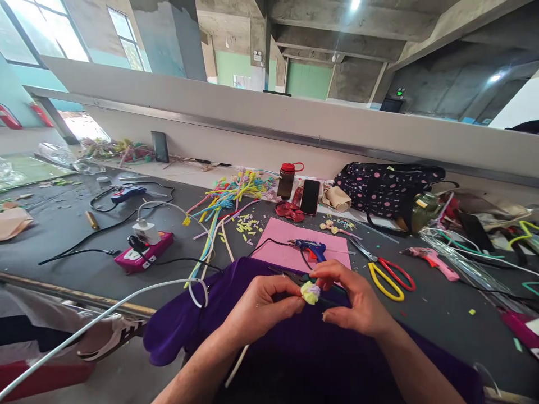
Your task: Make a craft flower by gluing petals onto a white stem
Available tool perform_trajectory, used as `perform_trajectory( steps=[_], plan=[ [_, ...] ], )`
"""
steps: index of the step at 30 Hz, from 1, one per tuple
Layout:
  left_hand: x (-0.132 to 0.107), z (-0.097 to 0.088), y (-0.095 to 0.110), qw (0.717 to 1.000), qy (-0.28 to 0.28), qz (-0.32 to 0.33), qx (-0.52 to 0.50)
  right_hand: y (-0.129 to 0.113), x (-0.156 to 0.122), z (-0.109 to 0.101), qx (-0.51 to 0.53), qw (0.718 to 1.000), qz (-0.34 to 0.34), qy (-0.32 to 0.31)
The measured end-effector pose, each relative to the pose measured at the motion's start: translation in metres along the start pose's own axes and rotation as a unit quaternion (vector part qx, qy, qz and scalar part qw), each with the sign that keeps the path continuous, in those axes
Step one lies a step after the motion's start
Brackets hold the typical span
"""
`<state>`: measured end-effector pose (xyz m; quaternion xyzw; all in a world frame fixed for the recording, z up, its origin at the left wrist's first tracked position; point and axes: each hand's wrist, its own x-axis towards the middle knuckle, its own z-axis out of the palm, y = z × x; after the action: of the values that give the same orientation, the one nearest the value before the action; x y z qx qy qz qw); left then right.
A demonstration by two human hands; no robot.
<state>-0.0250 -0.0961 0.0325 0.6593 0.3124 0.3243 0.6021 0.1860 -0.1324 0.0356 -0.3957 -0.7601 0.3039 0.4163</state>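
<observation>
My left hand (272,306) pinches a small fluffy yellow-and-lilac flower (310,292) between thumb and fingertips, above my purple-covered lap. My right hand (356,300) is on the flower's other side, its thumb and fingers spread apart. Its index fingertip is close above the flower; whether it touches I cannot tell. Just beyond the hands, a blue glue gun (310,247) lies on a pink sheet (273,235). To the right are scissors (385,272) with one red and one yellow handle.
Pipe cleaners (236,193) lie heaped beyond small cut pieces (247,225). A magenta power strip (145,255) with cables sits left. A pink glue gun (433,262) lies right. A red-lidded bottle (286,182), a phone (310,196) and a patterned bag (379,188) stand behind.
</observation>
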Motion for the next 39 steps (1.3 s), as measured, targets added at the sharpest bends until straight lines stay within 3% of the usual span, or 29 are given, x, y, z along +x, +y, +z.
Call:
perform_trajectory(
  steps=[5, 11, 16, 21, 25, 29, 34, 39],
  plan=[
    [0.003, 0.010, 0.001, 0.999, -0.015, -0.008, 0.039, 0.001, -0.004, -0.001, 0.010, 0.999, -0.046, -0.002],
    [0.012, 0.022, -0.005, 0.995, -0.031, -0.009, 0.090, 0.003, -0.008, -0.009, 0.019, 0.998, -0.057, -0.008],
    [0.015, 0.027, 0.000, 0.988, -0.025, 0.003, 0.155, 0.010, -0.007, -0.014, 0.091, 0.995, -0.035, 0.028],
    [0.015, 0.028, 0.001, 0.979, -0.014, 0.019, 0.204, 0.012, -0.004, -0.014, 0.095, 0.992, 0.006, 0.079],
    [0.018, 0.021, -0.004, 0.987, -0.009, 0.010, 0.162, 0.020, -0.006, -0.022, 0.136, 0.977, 0.033, 0.160],
    [0.018, 0.003, -0.011, 0.997, 0.003, -0.027, 0.072, 0.030, -0.010, -0.034, 0.205, 0.949, 0.027, 0.239],
    [0.004, -0.018, -0.018, 0.996, 0.040, -0.077, -0.014, 0.033, -0.010, -0.036, 0.183, 0.956, 0.040, 0.228],
    [-0.006, -0.023, -0.024, 0.990, 0.073, -0.105, -0.064, 0.039, -0.009, -0.035, 0.111, 0.969, 0.089, 0.202]
  ],
)
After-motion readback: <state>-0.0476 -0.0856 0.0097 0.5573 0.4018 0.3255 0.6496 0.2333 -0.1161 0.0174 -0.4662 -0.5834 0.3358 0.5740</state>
